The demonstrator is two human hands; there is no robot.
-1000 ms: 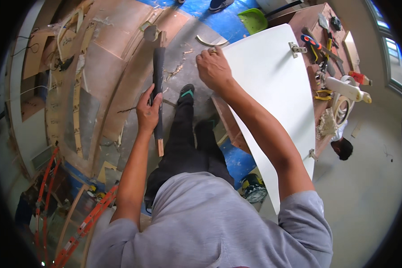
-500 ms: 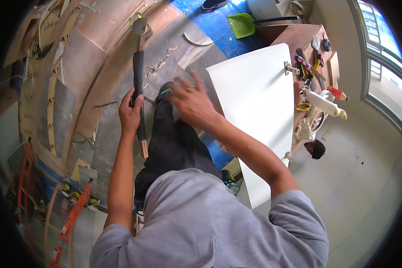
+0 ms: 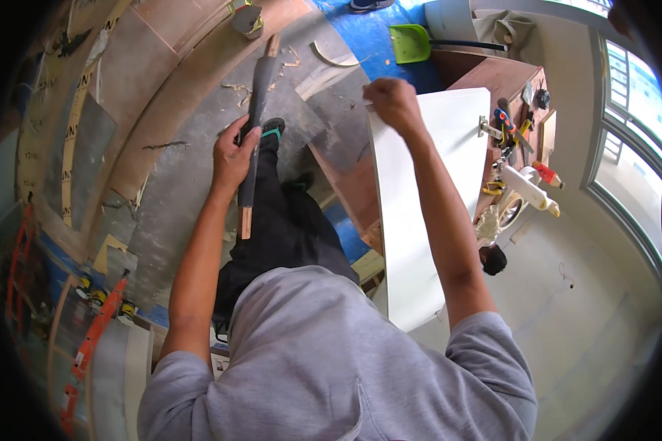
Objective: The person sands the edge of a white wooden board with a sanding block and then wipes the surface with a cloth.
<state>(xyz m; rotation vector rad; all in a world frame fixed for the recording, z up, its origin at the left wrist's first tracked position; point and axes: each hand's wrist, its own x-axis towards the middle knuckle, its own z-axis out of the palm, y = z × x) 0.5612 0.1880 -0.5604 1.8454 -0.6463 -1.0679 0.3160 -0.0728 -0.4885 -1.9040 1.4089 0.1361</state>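
Note:
A slim wooden stick with bare ends, wrapped along its middle in a dark grey sheet (image 3: 248, 180), slants above my dark trousers. My left hand (image 3: 233, 156) is closed round the wrapped part. A large white panel (image 3: 430, 213) lies on my right, with a metal hinge (image 3: 488, 127) on its far right side. At the panel's far left corner, my right hand (image 3: 397, 105) has its fingers curled closed. Whether they pinch the corner or something small is hidden.
Behind the panel, a wooden surface (image 3: 526, 77) carries hand tools, a white tube (image 3: 522, 184) and a tape roll (image 3: 509, 211). A green dustpan (image 3: 410, 44) lies on blue floor sheeting. Wood scraps litter the grey floor. An orange spirit level (image 3: 92, 342) stands at left.
My right hand has moved right, from over my foot to the panel's corner, and its spread fingers have closed. My left hand and the wrapped stick appear farther right. The whole view has shifted.

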